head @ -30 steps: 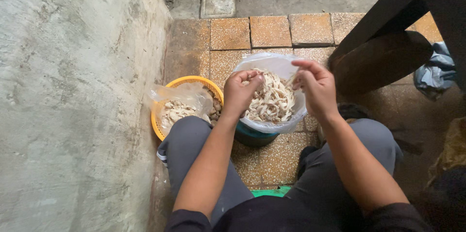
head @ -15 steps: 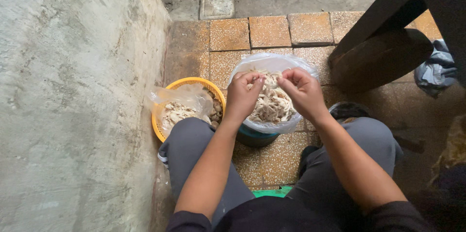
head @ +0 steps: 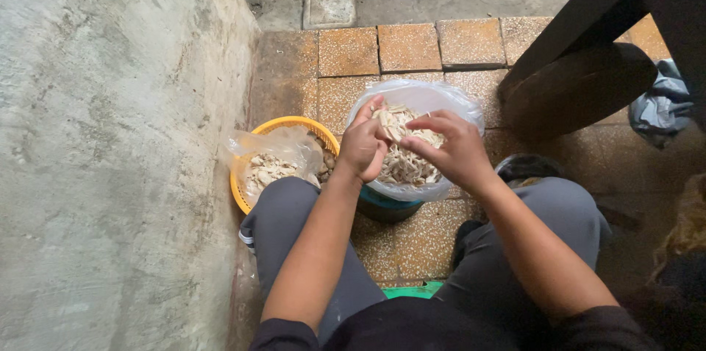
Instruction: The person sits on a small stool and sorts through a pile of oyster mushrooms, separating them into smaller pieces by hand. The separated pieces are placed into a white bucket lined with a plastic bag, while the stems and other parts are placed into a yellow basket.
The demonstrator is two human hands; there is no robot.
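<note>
Over a clear plastic-lined tub (head: 434, 101) of pale shredded strips (head: 403, 163), left hand (head: 364, 149) and right hand (head: 452, 149) pinching strips, orange plastic basket (head: 250, 200) beside

— Where was there room around the hands (head: 412, 149)?

— Ahead, the tiled floor (head: 408, 46) lay open beyond the lined bucket (head: 434, 97).

— And the sides?

— A concrete wall (head: 110, 152) closed the left, with the yellow basket (head: 283, 127) wedged against it. A dark wooden beam (head: 588, 42) slanted across the right; knees hemmed the near side.
</note>
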